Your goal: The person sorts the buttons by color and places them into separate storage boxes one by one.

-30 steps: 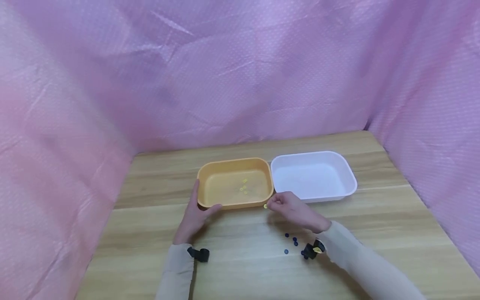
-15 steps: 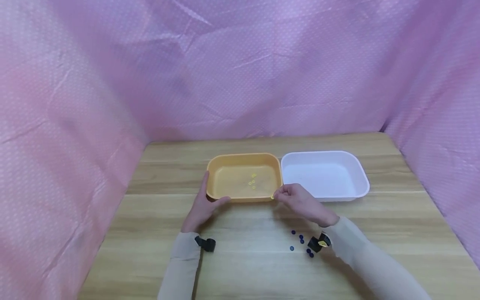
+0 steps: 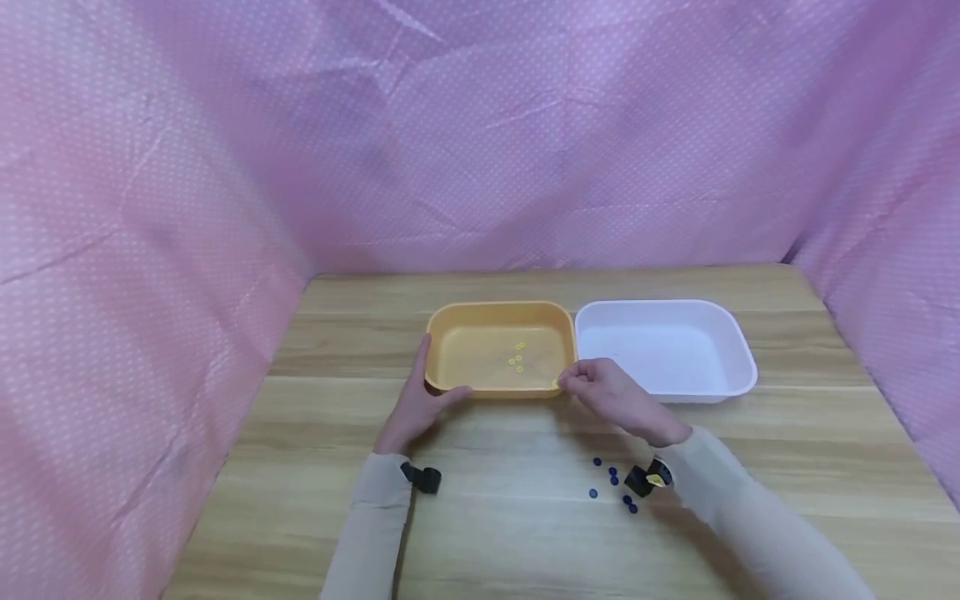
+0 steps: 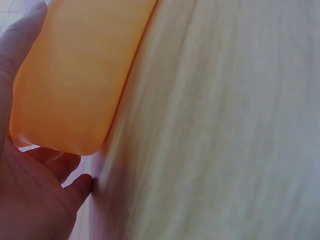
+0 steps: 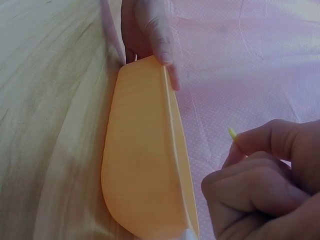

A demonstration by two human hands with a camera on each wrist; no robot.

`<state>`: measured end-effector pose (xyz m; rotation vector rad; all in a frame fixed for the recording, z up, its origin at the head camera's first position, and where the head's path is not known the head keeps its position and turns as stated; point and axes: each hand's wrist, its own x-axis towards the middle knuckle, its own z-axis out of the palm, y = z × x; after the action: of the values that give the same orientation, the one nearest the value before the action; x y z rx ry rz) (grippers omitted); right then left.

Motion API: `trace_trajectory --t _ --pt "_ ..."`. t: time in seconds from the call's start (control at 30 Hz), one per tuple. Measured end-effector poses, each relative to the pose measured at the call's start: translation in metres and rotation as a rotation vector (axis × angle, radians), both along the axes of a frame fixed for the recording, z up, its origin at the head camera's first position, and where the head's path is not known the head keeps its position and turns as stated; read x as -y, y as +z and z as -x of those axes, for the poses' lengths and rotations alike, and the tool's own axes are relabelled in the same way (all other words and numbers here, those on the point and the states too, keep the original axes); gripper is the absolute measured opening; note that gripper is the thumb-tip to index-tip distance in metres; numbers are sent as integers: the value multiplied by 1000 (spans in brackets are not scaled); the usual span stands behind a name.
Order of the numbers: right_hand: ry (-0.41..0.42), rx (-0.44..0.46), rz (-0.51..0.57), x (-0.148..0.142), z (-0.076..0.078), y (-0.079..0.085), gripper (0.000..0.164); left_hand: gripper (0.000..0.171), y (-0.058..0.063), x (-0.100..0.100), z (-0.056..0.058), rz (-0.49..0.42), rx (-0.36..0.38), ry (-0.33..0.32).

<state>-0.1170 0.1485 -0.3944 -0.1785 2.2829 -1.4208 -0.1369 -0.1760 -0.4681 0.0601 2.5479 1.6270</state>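
Note:
An orange plastic tray holds several small yellow buttons. Its front left corner is gripped by my left hand, the thumb along the front wall and the fingers round the left end. Between thumb and index finger my right hand pinches another small yellow button, over the tray's front right corner. The right wrist view shows this button above the rim, apart from the tray. Several dark blue buttons lie loose on the table near my right wrist.
A white plastic tray stands right beside the orange one; no object shows inside it. Both rest on a wood-grain table. Pink dotted sheeting hangs behind the table and along its sides.
My right hand, with the yellow button pinched, has moved from in front of the orange tray to over its front right corner. The left hand keeps its hold. The head view has shifted slightly.

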Motion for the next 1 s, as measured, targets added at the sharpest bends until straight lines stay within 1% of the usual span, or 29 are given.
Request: trace_trajectory --t 0.13,0.27,0.53,0.77,1.0 --pt "-3 16 -5 0 1 2 31 122 1 -1 1 4 11 3" --pt "2 7 7 -1 3 3 30 121 1 -1 1 12 8 1" --pt "-2 8 -2 -1 6 5 35 122 1 -1 2 20 6 -4" --pt "-4 21 -12 1 14 7 38 123 1 0 3 18 -4 -5" --pt "0 20 -17 4 21 5 38 121 0 0 1 19 -2 4"
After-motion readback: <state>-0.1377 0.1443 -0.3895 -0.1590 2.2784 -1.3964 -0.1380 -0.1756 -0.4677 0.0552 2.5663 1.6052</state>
